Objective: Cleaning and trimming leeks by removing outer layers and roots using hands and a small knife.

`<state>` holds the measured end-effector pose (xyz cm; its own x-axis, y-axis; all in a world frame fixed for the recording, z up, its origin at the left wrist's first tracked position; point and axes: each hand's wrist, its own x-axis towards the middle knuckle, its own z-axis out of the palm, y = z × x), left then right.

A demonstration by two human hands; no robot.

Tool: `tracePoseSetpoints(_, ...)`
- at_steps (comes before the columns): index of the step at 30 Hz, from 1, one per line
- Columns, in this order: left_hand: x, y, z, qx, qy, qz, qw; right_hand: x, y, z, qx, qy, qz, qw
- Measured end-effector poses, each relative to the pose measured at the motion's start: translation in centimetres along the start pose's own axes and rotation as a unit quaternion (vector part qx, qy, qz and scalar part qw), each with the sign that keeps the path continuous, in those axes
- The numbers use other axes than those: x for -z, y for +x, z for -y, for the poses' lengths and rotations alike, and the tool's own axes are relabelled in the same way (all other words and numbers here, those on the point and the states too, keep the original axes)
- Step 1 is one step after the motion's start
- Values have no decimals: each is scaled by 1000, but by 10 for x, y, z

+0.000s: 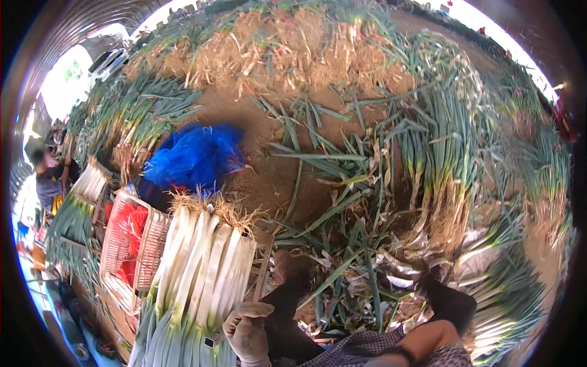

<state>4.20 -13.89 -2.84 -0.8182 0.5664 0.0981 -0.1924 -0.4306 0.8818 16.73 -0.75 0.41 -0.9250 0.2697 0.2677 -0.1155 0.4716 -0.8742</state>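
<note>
My left hand (247,332), in a pale work glove, is beside a thick bundle of trimmed leek-like green onions (202,266). Its fingers are curled; whether they hold anything is hidden. White stalks and brown roots point away from me, and the green leaves run down towards the lower edge. The bundle lies on a metal rack (263,266), whose square tube end (209,342) shows among the leaves. At the bottom edge, only a little of my right hand (386,361) shows past a dark wristband. Its fingers are cut off from view.
A plastic crate (153,247) with red ties (130,225) stands left of the bundle. Blue netting (197,153) lies beyond it. Loose leaves (321,160) litter the ground. Untrimmed onions (440,151) stand at right; trimmed ones (500,303) lie below. Another person (50,183) is at far left.
</note>
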Motion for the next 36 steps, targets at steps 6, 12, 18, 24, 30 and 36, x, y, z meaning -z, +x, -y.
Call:
tracePoseSetpoints(6, -19, 19, 26, 59, 10, -38, 998, 18, -10, -11, -26, -8, -6, 1000)
tracePoseSetpoints(12, -25, 25, 30, 46, 53, -6, 998, 27, -21, -24, -39, 27, -22, 999)
tracePoseSetpoints(18, -37, 28, 32, 72, 28, 39, 996, 38, -26, -36, -47, 54, -35, 997)
tracePoseSetpoints(24, -53, 32, 35, 108, 78, 79, 988, 46, -34, -63, -72, 98, -63, 991)
tracePoseSetpoints(30, -79, 45, 48, 182, 186, 150, 954, 84, -50, -154, -257, 130, -203, 936)
tracePoseSetpoints(36, -119, 54, 86, 256, 253, 211, 909, 159, -124, -350, -517, -137, -326, 780)
